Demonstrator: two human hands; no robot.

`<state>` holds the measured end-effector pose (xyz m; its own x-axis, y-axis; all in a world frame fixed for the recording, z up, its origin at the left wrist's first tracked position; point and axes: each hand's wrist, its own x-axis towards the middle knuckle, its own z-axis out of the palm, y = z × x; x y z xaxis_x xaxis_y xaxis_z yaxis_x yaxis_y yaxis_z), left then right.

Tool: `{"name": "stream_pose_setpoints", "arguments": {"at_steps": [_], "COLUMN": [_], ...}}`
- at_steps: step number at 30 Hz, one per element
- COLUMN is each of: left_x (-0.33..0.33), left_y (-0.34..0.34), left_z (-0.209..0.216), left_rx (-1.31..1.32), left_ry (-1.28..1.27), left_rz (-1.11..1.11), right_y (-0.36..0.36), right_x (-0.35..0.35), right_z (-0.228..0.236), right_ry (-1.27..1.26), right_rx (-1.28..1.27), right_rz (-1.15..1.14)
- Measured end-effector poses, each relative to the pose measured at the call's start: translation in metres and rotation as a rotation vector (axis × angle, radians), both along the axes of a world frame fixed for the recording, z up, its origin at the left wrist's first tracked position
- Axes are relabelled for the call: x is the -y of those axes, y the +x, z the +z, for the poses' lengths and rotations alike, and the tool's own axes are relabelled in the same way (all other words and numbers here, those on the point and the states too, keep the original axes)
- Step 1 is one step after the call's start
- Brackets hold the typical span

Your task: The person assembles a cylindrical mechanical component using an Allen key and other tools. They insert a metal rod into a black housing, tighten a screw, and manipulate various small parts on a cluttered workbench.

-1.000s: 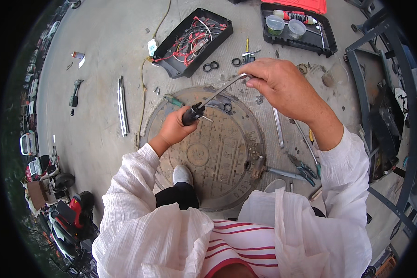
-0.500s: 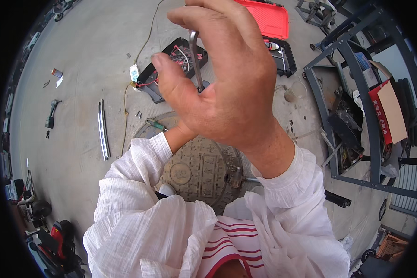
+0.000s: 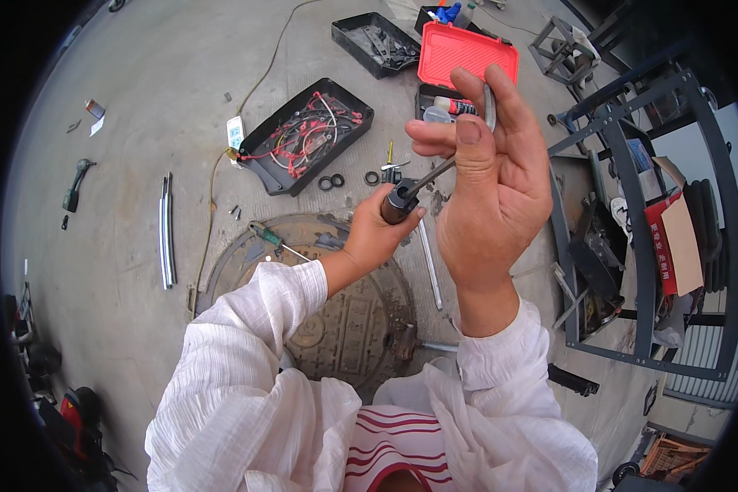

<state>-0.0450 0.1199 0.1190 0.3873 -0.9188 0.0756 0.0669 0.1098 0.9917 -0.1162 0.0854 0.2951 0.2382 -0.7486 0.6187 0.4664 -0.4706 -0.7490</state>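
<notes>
My left hand (image 3: 367,231) is closed round a short black cylindrical part (image 3: 396,206), its open end facing up and to the right. A bent metal hex key (image 3: 433,175) runs from that end to my right hand (image 3: 500,184). The right fingers are curled about the key, and its other arm sticks up between the fingertips. How deep the tip sits in the part cannot be made out. Below the hands, a green-handled screwdriver (image 3: 266,233) lies on a round manhole cover (image 3: 307,334).
Ahead lie a black tray (image 3: 258,170) of red wires, another black tray (image 3: 361,59) and a red-lidded toolbox (image 3: 467,56). Black rings (image 3: 325,183) rest nearby. Metal rods (image 3: 166,238) lie at left; a grey metal frame (image 3: 644,246) stands at right.
My right hand has moved right and no longer hides the left. The black part in my left hand now shows, and the hex key has swung to a slant.
</notes>
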Motion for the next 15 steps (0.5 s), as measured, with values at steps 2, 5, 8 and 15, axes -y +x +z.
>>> {"name": "stream_pose_setpoints", "arguments": {"at_steps": [2,5,8,15], "left_x": [0.001,-0.001,0.002,0.021], "left_y": [-0.005,-0.013,-0.011,0.024], "left_z": [0.005,0.016,-0.001,0.021], "left_rx": [-0.029,-0.108,-0.042,0.176], "left_ry": [-0.002,-0.069,-0.069,0.020], "left_rz": [0.010,-0.046,-0.142,-0.745], "right_y": [-0.005,-0.011,-0.016,-0.038], "right_x": [0.004,0.012,0.026,0.058], "right_z": [0.002,0.000,0.005,0.001], "right_ry": [-0.071,-0.138,-0.035,0.002], "right_rx": [-0.106,-0.158,-0.075,-0.081], "right_rz": [-0.001,0.196,0.509,1.056]}}
